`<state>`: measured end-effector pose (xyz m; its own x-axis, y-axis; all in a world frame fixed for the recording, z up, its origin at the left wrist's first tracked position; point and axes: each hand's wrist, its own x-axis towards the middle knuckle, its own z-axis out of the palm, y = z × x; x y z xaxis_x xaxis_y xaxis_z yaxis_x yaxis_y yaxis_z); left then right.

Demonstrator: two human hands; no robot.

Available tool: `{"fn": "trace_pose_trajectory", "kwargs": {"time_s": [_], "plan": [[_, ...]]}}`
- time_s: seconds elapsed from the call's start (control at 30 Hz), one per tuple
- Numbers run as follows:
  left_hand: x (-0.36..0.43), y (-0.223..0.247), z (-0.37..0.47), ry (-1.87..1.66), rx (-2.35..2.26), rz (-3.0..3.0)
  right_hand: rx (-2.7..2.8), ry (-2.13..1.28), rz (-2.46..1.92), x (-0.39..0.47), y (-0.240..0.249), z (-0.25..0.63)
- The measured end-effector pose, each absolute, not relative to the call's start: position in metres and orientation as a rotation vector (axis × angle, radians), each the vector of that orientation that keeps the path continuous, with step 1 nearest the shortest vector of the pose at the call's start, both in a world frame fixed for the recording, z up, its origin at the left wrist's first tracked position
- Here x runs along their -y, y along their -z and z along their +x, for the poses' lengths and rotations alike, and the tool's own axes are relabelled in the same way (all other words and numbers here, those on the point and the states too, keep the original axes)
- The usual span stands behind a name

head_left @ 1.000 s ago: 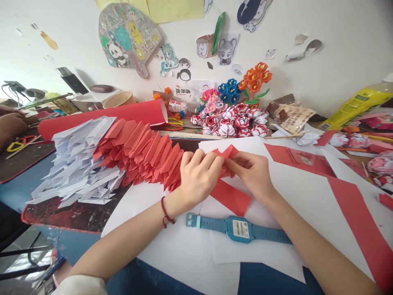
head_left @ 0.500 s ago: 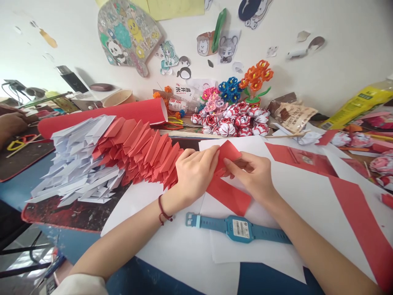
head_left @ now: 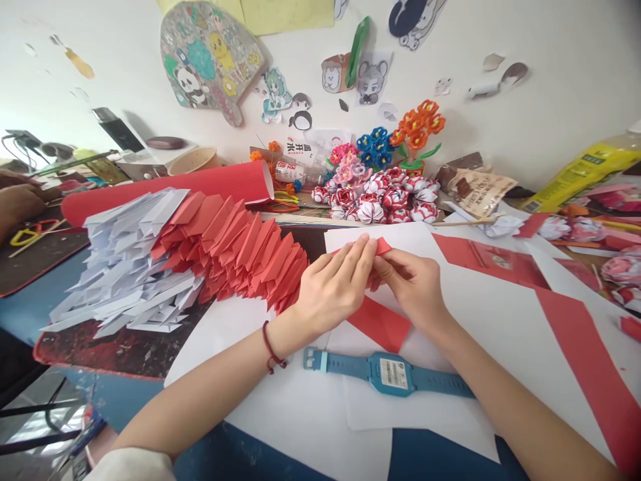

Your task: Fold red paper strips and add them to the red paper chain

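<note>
Between my two hands is a small piece of red paper point(head_left: 382, 246), mostly covered by my fingers. My left hand point(head_left: 340, 280) lies over it with fingers together, pressing on the paper. My right hand point(head_left: 410, 277) pinches its right end between thumb and fingers. Under my hands, a flat red paper strip point(head_left: 381, 323) rests on white paper point(head_left: 295, 394). A blue watch point(head_left: 393, 374) lies face-down or label-up just in front. Left of my left hand stretches a long row of folded red paper pieces point(head_left: 240, 247), joining a pile of folded white ones point(head_left: 130, 267).
Behind the pieces lies a red corrugated roll point(head_left: 170, 190). Red-and-white paper flowers point(head_left: 380, 197) sit by the wall. A yellow-labelled bottle point(head_left: 585, 170) leans at right. Another person's hand point(head_left: 23, 200) is at the far left, near yellow-handled scissors point(head_left: 26, 236).
My left hand has slid right and slightly up across the red paper. The paper's raised flap has gone down, and less of it shows between my hands.
</note>
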<state>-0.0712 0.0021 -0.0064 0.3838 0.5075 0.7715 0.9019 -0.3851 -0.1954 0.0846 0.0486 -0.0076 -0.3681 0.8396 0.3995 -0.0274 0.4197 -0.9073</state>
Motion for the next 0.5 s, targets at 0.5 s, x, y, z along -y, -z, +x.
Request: {"fn": "trace_pose_trajectory", "kwargs": {"time_s": [0.5], "plan": [[0.002,-0.006,-0.065,1.437,1.820,-2.220,1.802,-0.851,-0.876,-0.051,0.008,0.087]]}}
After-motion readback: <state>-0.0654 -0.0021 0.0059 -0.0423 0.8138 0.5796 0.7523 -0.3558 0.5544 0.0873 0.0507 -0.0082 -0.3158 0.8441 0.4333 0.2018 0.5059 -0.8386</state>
